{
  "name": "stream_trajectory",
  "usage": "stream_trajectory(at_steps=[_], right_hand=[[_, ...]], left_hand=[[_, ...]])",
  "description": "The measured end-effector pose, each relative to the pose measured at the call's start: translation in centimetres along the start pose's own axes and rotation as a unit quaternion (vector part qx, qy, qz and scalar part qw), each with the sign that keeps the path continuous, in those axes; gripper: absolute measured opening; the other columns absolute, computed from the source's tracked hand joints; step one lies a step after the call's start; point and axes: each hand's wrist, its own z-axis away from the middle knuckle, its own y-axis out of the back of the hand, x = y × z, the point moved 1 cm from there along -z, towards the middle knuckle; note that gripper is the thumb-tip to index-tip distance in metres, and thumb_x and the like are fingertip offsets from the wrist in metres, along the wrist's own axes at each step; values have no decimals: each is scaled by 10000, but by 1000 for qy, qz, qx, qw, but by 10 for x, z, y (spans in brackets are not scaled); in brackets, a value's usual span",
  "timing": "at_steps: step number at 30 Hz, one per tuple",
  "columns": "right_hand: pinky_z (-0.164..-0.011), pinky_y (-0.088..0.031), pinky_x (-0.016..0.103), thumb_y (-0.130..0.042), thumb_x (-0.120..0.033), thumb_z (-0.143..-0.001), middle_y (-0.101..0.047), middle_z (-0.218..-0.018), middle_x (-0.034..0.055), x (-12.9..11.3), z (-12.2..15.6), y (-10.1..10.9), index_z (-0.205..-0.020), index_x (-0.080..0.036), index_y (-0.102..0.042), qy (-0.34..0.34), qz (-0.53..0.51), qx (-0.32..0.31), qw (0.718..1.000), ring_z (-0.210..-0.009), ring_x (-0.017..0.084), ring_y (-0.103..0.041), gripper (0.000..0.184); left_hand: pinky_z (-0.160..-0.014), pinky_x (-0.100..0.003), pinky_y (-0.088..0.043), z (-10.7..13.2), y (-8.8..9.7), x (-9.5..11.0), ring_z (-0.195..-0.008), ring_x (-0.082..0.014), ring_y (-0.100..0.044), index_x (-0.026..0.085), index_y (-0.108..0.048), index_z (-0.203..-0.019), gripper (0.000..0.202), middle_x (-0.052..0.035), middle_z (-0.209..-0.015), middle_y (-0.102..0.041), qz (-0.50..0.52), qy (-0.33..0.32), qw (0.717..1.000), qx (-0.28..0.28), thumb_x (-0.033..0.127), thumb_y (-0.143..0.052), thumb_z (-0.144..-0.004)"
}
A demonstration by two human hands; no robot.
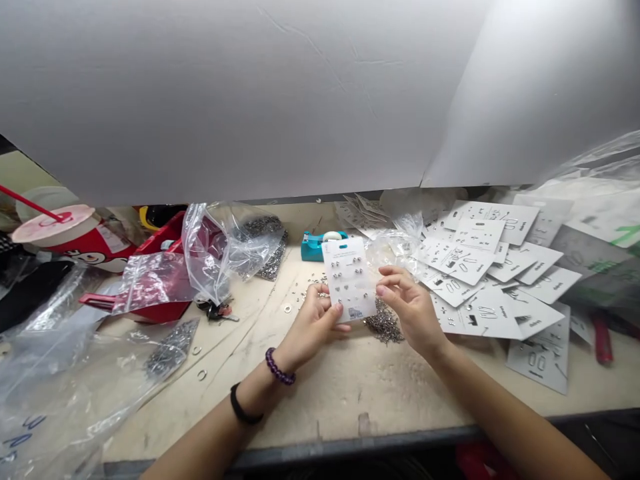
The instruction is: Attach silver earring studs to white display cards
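Note:
Both my hands hold up a white display card (349, 280) carrying several small metal studs or earrings in rows. My left hand (311, 327) grips the card's lower left edge between thumb and fingers. My right hand (410, 303) pinches its right edge with its fingertips. Just below the card, under my right fingers, lies a small heap of grey metal pieces (384, 323). A purple bead bracelet (280, 367) and a black band (244, 404) circle my left wrist.
Many printed white cards (480, 263) lie scattered to the right. On the left are clear plastic bags (213, 250), a red tray (160, 293), keys (217, 311) and a red cup with a straw (75, 239). A teal tape dispenser (320, 245) stands behind the card. A white sheet (225, 87) hangs overhead.

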Motion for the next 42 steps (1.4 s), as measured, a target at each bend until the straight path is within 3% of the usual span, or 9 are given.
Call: stream_trajectory(at_steps=[6,18,25,36,42], right_hand=[[-872,-461,339,-651,-325,-696,-488,-1125,65,1,4,-9,-689,-186,-626,-49,-4,-56,997,-1075,203,-486,142],[-655,-504,271,-633,-356,-711,-586,-913,57,6,9,-18,-694,-169,-628,-41,42,-31,998,-808,171,-580,188],[-649,-493,269,-609,-353,-737,-605,-874,51,6,12,-21,-714,-165,-621,-17,72,-16,997,-786,168,-585,190],[-629,-496,268,-603,-336,-743,-586,-805,47,12,12,-26,-695,-155,-601,12,127,-3,992,-733,155,-583,188],[-619,-487,271,-598,-338,-745,-573,-766,33,16,12,-28,-677,-159,-579,36,154,12,987,-688,142,-575,193]], left_hand=[[-722,-323,-516,2,-3,2,-821,-175,-638,194,-258,-951,403,-86,-956,-636,38,-50,997,34,391,-560,-772],[-677,-306,-540,2,-10,-3,-898,-188,-614,187,-282,-957,388,-105,-1072,-590,84,-55,994,33,293,-592,-750],[-539,-263,-540,3,-14,-3,-887,-212,-605,198,-261,-1046,502,-125,-1118,-557,56,-55,995,55,280,-629,-715],[-451,-201,-497,-4,-15,-14,-742,-169,-618,210,-274,-990,450,-87,-1006,-584,-14,-105,988,111,319,-627,-732],[-518,-285,-528,-12,-14,-21,-770,-205,-635,203,-287,-976,352,-91,-967,-606,-5,-138,981,138,333,-552,-785]])
